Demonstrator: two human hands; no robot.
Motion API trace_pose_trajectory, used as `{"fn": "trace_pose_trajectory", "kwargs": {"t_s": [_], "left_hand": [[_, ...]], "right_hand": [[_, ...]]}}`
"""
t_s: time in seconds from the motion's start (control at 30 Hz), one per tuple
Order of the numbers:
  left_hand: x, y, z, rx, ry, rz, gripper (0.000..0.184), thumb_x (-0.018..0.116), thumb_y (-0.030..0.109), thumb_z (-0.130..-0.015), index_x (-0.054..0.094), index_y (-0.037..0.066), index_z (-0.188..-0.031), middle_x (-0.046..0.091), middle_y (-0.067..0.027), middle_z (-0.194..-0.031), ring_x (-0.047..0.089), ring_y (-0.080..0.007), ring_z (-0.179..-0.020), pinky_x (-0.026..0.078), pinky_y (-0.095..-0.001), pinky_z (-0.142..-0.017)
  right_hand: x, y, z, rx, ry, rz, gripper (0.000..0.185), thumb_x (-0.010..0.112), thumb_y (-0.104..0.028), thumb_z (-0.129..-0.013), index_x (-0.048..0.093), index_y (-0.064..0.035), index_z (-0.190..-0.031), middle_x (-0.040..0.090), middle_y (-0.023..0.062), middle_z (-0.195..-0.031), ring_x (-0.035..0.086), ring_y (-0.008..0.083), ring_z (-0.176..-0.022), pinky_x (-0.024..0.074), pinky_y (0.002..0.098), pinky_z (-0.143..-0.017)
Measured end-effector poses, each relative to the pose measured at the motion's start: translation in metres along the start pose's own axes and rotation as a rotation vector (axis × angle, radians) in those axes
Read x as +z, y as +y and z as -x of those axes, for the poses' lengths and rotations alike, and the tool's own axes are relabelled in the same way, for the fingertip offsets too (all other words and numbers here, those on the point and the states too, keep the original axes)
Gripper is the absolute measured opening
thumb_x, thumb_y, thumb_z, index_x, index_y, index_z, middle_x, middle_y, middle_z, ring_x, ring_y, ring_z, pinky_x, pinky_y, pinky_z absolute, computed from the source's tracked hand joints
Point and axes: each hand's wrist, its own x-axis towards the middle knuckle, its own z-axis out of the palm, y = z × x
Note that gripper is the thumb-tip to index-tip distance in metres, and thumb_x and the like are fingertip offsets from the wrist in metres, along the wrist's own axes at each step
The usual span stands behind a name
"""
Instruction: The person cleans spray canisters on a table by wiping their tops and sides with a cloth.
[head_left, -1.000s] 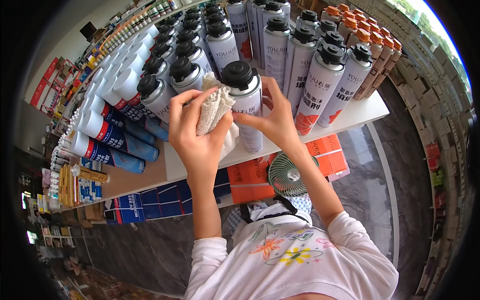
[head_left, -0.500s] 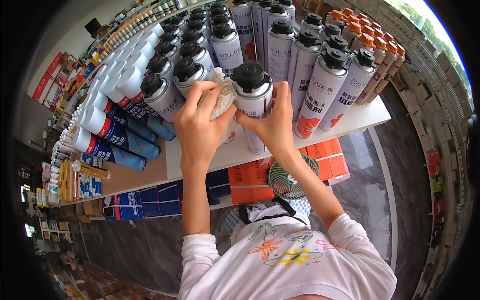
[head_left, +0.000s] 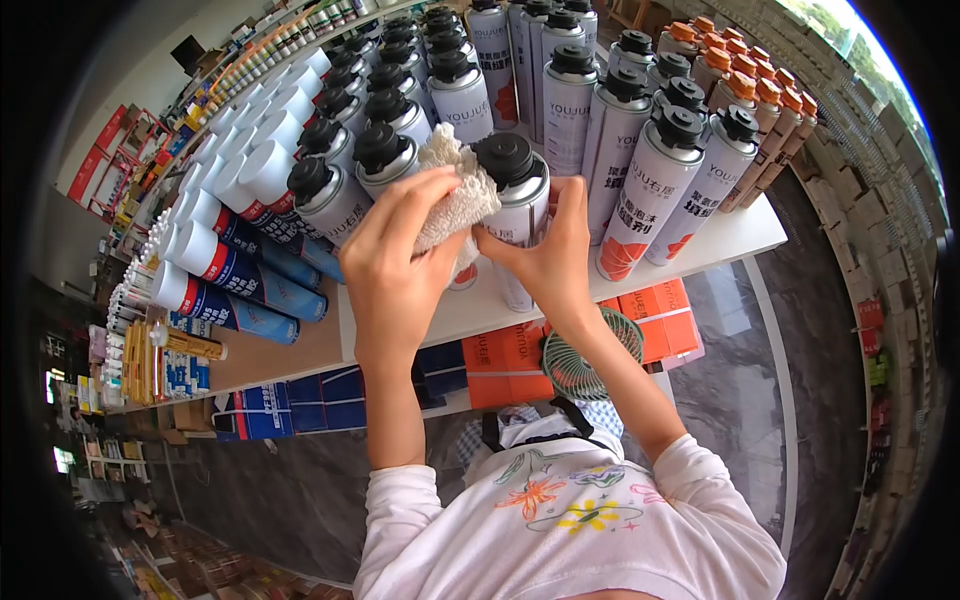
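Note:
A cream-coloured cloth (head_left: pixel 462 195) is bunched in my left hand (head_left: pixel 400 265), its edge against the side of a white can (head_left: pixel 518 215) with a black cap. My right hand (head_left: pixel 550 262) is wrapped round that can, thumb at the front and fingers at its right side. The can stands upright near the front edge of the white shelf (head_left: pixel 450 318). Just left of it is another black-capped can (head_left: pixel 388 160), partly behind my left hand.
Rows of black-capped cans (head_left: pixel 650 200) stand right and behind, with orange-capped cans (head_left: pixel 742 88) at the back right. White-capped blue cans (head_left: pixel 240 280) lean at the left. Below the shelf are orange boxes (head_left: pixel 505 362), blue boxes (head_left: pixel 325 400) and a green fan (head_left: pixel 590 355).
The cloth has shifted beside the can and now shows more of its surface near the cap. Both hands and the can sit slightly lower and further right in view.

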Motion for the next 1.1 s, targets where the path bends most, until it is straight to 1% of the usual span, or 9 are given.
{"fn": "trace_pose_trajectory", "kwargs": {"t_s": [0.03, 0.1, 0.17, 0.3, 0.47, 0.7, 0.83, 1.0, 1.1], "left_hand": [[-0.001, -0.001, 0.002, 0.014, 0.001, 0.002, 0.043, 0.080, -0.004, -0.067, 0.068, 0.004, -0.107, 0.071, -0.0109, -0.108, 0.070, -0.0311, -0.096, 0.056, -0.0387, -0.082], [-0.005, -0.002, 0.006, 0.057, -0.048, 0.025, 0.042, 0.081, -0.001, -0.066, 0.070, 0.002, -0.106, 0.071, -0.0105, -0.111, 0.070, -0.0298, -0.098, 0.057, -0.0380, -0.083], [-0.008, -0.007, 0.003, 0.125, -0.070, 0.008, 0.040, 0.082, 0.001, -0.066, 0.072, 0.000, -0.105, 0.072, -0.0099, -0.111, 0.071, -0.0289, -0.096, 0.057, -0.0379, -0.083], [-0.002, -0.021, -0.008, -0.001, -0.092, 0.027, 0.039, 0.081, 0.001, -0.067, 0.072, -0.001, -0.105, 0.073, -0.0116, -0.109, 0.072, -0.0298, -0.093, 0.058, -0.0359, -0.080], [-0.010, -0.004, -0.010, 0.151, -0.166, -0.048, 0.038, 0.082, 0.001, -0.067, 0.073, -0.001, -0.103, 0.073, -0.0104, -0.107, 0.072, -0.0268, -0.091, 0.058, -0.0350, -0.077], [-0.005, 0.001, -0.008, -0.117, -0.083, -0.064, 0.033, 0.081, 0.002, -0.068, 0.073, 0.001, -0.101, 0.073, -0.0074, -0.101, 0.072, -0.0265, -0.084, 0.058, -0.0337, -0.073], [-0.008, 0.017, -0.005, 0.007, -0.108, -0.163, 0.034, 0.081, 0.005, -0.069, 0.073, 0.002, -0.102, 0.072, -0.0054, -0.101, 0.072, -0.0255, -0.084, 0.057, -0.0336, -0.071], [0.000, 0.014, 0.000, -0.137, -0.009, -0.196, 0.034, 0.081, 0.006, -0.069, 0.073, 0.002, -0.101, 0.072, -0.0048, -0.102, 0.072, -0.0256, -0.083, 0.058, -0.0338, -0.071], [0.000, 0.028, -0.008, -0.104, -0.053, -0.316, 0.039, 0.079, -0.005, -0.067, 0.072, -0.002, -0.105, 0.073, -0.0091, -0.104, 0.072, -0.0255, -0.090, 0.057, -0.0321, -0.078]], "right_hand": [[0.000, 0.000, 0.000, -0.006, 0.013, -0.002, 0.070, 0.094, -0.017, -0.064, 0.045, -0.0006, -0.111, 0.052, 0.0143, -0.106, 0.058, 0.0258, -0.092, 0.0496, 0.0381, -0.082], [0.003, 0.003, 0.002, 0.052, -0.028, -0.080, 0.069, 0.089, -0.018, -0.063, 0.046, 0.0011, -0.113, 0.048, 0.0168, -0.104, 0.052, 0.0366, -0.097, 0.0457, 0.0452, -0.084], [0.006, 0.004, 0.003, 0.019, 0.008, -0.106, 0.072, 0.091, -0.017, -0.060, 0.047, 0.0005, -0.114, 0.048, 0.0167, -0.105, 0.051, 0.0365, -0.099, 0.0445, 0.0454, -0.085], [0.005, -0.002, 0.003, 0.024, 0.015, -0.057, 0.071, 0.091, -0.016, -0.060, 0.046, 0.0007, -0.113, 0.048, 0.0165, -0.105, 0.051, 0.0364, -0.099, 0.0452, 0.0455, -0.085], [0.001, 0.001, 0.003, 0.057, -0.016, -0.106, 0.070, 0.090, -0.016, -0.062, 0.045, 0.0025, -0.112, 0.047, 0.0177, -0.104, 0.051, 0.0370, -0.099, 0.0452, 0.0459, -0.085], [0.001, -0.002, -0.005, -0.031, -0.089, -0.045, 0.069, 0.089, -0.016, -0.063, 0.045, 0.0022, -0.112, 0.046, 0.0182, -0.103, 0.049, 0.0379, -0.099, 0.0435, 0.0478, -0.083], [0.000, 0.009, -0.002, -0.036, -0.102, -0.143, 0.069, 0.088, -0.016, -0.063, 0.043, 0.0018, -0.112, 0.046, 0.0186, -0.104, 0.049, 0.0390, -0.098, 0.0427, 0.0483, -0.082], [-0.002, 0.005, -0.004, -0.094, -0.159, -0.066, 0.070, 0.089, -0.020, -0.066, 0.042, 0.0022, -0.113, 0.045, 0.0197, -0.104, 0.049, 0.0399, -0.098, 0.0429, 0.0495, -0.081], [-0.011, 0.006, -0.006, -0.114, -0.151, -0.098, 0.071, 0.089, -0.022, -0.067, 0.042, 0.0028, -0.113, 0.045, 0.0196, -0.104, 0.049, 0.0400, -0.098, 0.0433, 0.0496, -0.081]]}}
